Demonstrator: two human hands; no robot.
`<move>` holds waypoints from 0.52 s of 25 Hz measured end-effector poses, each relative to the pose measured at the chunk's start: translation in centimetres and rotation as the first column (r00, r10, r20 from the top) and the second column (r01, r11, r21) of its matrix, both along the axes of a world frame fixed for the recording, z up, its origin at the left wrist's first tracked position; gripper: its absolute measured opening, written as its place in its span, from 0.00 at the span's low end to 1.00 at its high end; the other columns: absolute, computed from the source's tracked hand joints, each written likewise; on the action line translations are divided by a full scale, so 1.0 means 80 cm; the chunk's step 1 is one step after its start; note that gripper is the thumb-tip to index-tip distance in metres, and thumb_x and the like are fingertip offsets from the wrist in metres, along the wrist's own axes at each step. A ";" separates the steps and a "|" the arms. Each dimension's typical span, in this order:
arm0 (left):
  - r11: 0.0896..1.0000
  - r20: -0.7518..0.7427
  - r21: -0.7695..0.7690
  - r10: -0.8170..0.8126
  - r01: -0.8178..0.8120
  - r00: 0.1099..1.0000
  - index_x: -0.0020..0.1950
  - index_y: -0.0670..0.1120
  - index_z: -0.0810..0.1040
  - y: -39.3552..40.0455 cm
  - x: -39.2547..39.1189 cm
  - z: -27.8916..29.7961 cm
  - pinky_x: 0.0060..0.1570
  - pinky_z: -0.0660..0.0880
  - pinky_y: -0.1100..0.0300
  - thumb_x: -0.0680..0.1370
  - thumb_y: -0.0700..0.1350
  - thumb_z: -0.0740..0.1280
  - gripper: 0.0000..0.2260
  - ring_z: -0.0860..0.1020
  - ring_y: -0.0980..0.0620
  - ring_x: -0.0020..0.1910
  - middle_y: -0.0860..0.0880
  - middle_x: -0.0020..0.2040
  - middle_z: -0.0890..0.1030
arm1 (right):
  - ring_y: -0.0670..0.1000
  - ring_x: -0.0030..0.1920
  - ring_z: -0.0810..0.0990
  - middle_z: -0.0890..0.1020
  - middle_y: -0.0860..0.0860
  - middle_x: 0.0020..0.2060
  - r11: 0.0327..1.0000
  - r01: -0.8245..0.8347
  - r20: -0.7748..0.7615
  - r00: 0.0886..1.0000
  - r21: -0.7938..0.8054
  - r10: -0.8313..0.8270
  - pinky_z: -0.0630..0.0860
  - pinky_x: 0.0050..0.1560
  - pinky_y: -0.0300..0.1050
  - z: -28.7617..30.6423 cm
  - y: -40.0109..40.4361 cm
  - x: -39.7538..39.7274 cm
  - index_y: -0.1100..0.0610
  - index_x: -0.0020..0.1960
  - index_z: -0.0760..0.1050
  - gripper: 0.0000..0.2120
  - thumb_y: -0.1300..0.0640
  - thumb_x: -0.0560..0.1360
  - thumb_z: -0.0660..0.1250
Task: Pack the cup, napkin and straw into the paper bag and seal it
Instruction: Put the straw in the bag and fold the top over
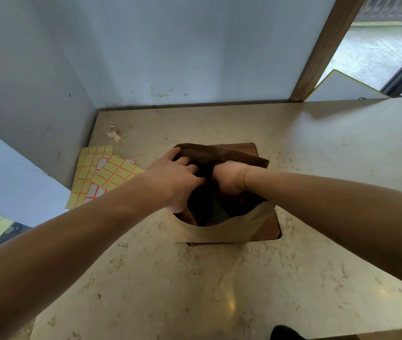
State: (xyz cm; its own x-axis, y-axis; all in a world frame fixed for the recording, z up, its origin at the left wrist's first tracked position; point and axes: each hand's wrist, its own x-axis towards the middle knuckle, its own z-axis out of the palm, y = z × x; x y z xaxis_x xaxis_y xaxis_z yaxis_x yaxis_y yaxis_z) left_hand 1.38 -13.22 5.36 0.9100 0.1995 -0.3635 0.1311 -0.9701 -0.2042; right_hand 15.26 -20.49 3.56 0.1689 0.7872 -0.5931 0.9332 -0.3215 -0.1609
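A brown paper bag (222,233) stands upright with its mouth open on a dark wooden board (269,229) in the middle of the counter. My left hand (177,177) grips the far rim of the bag, with fingers curled over the edge into the opening. My right hand (229,177) reaches down inside the bag, its fingers hidden, so I cannot tell what it holds. The inside of the bag is dark. Cup, napkin and straw are not visible.
Sheets of yellow and red-edged stickers (99,175) lie left of the bag. A small roll of tape (112,132) sits near the back left corner. Grey walls enclose the counter (195,290) at the back and left. A wooden post (322,50) rises at the back right.
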 end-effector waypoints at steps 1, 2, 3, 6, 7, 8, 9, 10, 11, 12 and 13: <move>1.000 -0.013 -0.001 0.006 -0.006 1.000 0.72 0.60 0.67 0.000 0.001 0.000 0.74 0.46 0.42 0.69 0.69 0.67 0.33 0.61 0.46 0.73 0.52 0.71 0.70 | 0.55 0.51 0.81 0.81 0.55 0.52 0.999 -0.050 0.022 0.998 -0.019 0.051 0.77 0.52 0.46 -0.003 0.002 -0.006 0.59 0.59 0.77 0.12 0.58 0.78 0.64; 1.000 -0.032 -0.001 0.015 -0.015 0.999 0.71 0.60 0.68 0.000 0.000 -0.001 0.74 0.47 0.42 0.69 0.69 0.66 0.32 0.60 0.46 0.74 0.52 0.72 0.70 | 0.55 0.54 0.79 0.80 0.56 0.54 0.994 -0.098 0.026 0.995 -0.042 0.099 0.74 0.54 0.46 -0.006 0.004 -0.012 0.59 0.61 0.75 0.13 0.57 0.78 0.64; 1.000 -0.050 0.001 0.025 -0.024 0.998 0.71 0.59 0.69 0.000 -0.001 -0.001 0.74 0.48 0.42 0.69 0.69 0.66 0.32 0.60 0.46 0.74 0.52 0.72 0.70 | 0.56 0.56 0.78 0.79 0.56 0.56 0.989 -0.128 0.010 0.992 -0.071 0.129 0.73 0.55 0.45 -0.012 0.004 -0.016 0.59 0.63 0.74 0.14 0.57 0.78 0.64; 0.999 -0.082 0.021 0.051 -0.050 0.995 0.73 0.57 0.67 0.000 -0.002 -0.001 0.74 0.50 0.42 0.69 0.70 0.66 0.36 0.61 0.46 0.73 0.52 0.71 0.70 | 0.57 0.60 0.76 0.78 0.57 0.60 0.967 -0.195 -0.007 0.980 -0.164 0.197 0.70 0.59 0.46 -0.033 0.000 -0.019 0.59 0.65 0.72 0.16 0.58 0.78 0.64; 0.998 -0.089 0.025 0.060 -0.058 0.994 0.74 0.56 0.65 0.001 -0.002 0.001 0.74 0.49 0.43 0.67 0.72 0.66 0.39 0.62 0.46 0.73 0.52 0.72 0.70 | 0.57 0.61 0.76 0.78 0.57 0.61 0.959 -0.210 0.001 0.977 -0.188 0.214 0.69 0.60 0.46 -0.041 -0.003 -0.017 0.60 0.65 0.73 0.16 0.58 0.78 0.64; 0.998 -0.096 0.024 0.066 -0.064 0.993 0.74 0.55 0.65 0.001 -0.001 0.003 0.74 0.49 0.44 0.66 0.74 0.65 0.41 0.61 0.46 0.73 0.52 0.72 0.70 | 0.57 0.61 0.75 0.77 0.58 0.61 0.953 -0.222 0.009 0.973 -0.207 0.229 0.69 0.61 0.47 -0.048 -0.004 -0.015 0.60 0.65 0.73 0.16 0.58 0.78 0.64; 0.998 -0.098 0.022 0.067 -0.065 0.993 0.74 0.54 0.66 0.001 0.000 0.004 0.74 0.49 0.44 0.65 0.75 0.64 0.42 0.61 0.46 0.73 0.52 0.72 0.70 | 0.57 0.62 0.75 0.77 0.58 0.62 0.949 -0.227 0.016 0.972 -0.218 0.236 0.69 0.62 0.47 -0.053 -0.005 -0.013 0.60 0.65 0.73 0.17 0.59 0.77 0.65; 0.998 -0.097 0.021 0.064 -0.062 0.993 0.74 0.54 0.66 0.000 0.001 0.005 0.74 0.49 0.44 0.64 0.75 0.64 0.43 0.61 0.46 0.73 0.52 0.72 0.70 | 0.57 0.62 0.74 0.77 0.58 0.62 0.948 -0.227 0.014 0.972 -0.222 0.236 0.68 0.63 0.48 -0.060 -0.007 -0.011 0.60 0.65 0.73 0.17 0.59 0.77 0.65; 0.998 -0.096 0.023 0.063 -0.061 0.993 0.73 0.54 0.67 0.000 0.002 0.004 0.74 0.49 0.43 0.65 0.75 0.64 0.43 0.61 0.46 0.73 0.52 0.71 0.70 | 0.58 0.63 0.74 0.76 0.58 0.63 0.947 -0.226 0.010 0.972 -0.226 0.234 0.68 0.63 0.48 -0.067 -0.008 -0.009 0.60 0.65 0.72 0.17 0.59 0.77 0.65; 0.998 -0.096 0.025 0.063 -0.061 0.993 0.73 0.54 0.67 -0.001 0.002 0.003 0.74 0.49 0.43 0.65 0.75 0.65 0.42 0.62 0.46 0.73 0.52 0.71 0.70 | 0.58 0.63 0.73 0.76 0.58 0.63 0.947 -0.226 0.008 0.972 -0.229 0.234 0.67 0.64 0.49 -0.073 -0.008 -0.007 0.60 0.66 0.72 0.17 0.60 0.77 0.65; 0.998 -0.101 0.028 0.067 -0.064 0.993 0.73 0.54 0.67 -0.001 0.002 0.003 0.74 0.50 0.43 0.66 0.74 0.65 0.41 0.62 0.46 0.73 0.52 0.71 0.70 | 0.58 0.64 0.72 0.75 0.58 0.64 0.947 -0.223 0.004 0.973 -0.229 0.230 0.66 0.64 0.49 -0.079 -0.009 -0.006 0.60 0.66 0.71 0.17 0.60 0.77 0.64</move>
